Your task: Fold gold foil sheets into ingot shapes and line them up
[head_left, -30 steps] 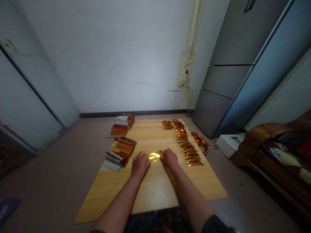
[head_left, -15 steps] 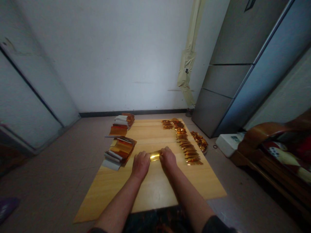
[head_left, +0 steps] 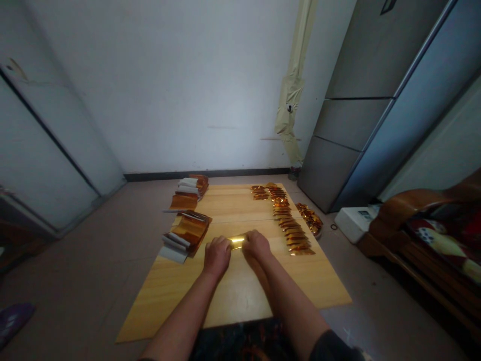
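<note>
Between my two hands, just above the wooden board (head_left: 240, 291), a shiny gold foil paper (head_left: 237, 242) is held, curved or rolled. My left hand (head_left: 218, 256) grips its left end with bent fingers. At the right end, my right hand (head_left: 257, 244) is closed on it; the fingertips are partly hidden. To the left lie stacks of gold foil sheets with pale backs, a near stack (head_left: 191, 228) and a far stack (head_left: 184, 200). A row of folded gold foil pieces (head_left: 291, 228) runs along the board's right side.
Beyond the board's right edge, a heap of gold foil pieces (head_left: 310, 220) sits low by the floor. A grey refrigerator (head_left: 338, 145), a white box (head_left: 353, 223) and a wooden seat (head_left: 406, 235) stand to the right. The white wall (head_left: 188, 100) is ahead.
My right hand has shifted slightly left, closer to my left hand, and less of the gold foil shows between them. The stacks and row look the same.
</note>
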Tool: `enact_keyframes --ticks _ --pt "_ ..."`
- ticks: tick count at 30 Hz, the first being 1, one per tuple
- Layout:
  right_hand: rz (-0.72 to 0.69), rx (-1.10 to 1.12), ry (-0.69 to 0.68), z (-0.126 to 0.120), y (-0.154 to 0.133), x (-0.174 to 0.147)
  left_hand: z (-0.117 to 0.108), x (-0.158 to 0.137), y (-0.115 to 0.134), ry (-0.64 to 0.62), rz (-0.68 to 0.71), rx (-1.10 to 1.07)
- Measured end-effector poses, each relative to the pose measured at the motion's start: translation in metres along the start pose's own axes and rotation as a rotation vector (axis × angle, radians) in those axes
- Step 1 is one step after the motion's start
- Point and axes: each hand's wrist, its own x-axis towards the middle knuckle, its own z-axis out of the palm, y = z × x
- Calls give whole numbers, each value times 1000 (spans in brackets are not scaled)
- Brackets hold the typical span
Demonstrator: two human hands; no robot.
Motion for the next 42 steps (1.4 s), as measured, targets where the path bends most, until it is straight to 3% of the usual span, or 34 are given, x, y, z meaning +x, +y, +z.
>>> enact_keyframes --ticks 10,27,42 --pt "70 -73 128 16 -18 -2 -1 -1 0 -27 -55 -39" --pt "32 70 31 9 14 11 -4 -9 -1 -20 84 52" --pt "152 40 73 -6 28 4 -12 -20 2 -39 126 75"
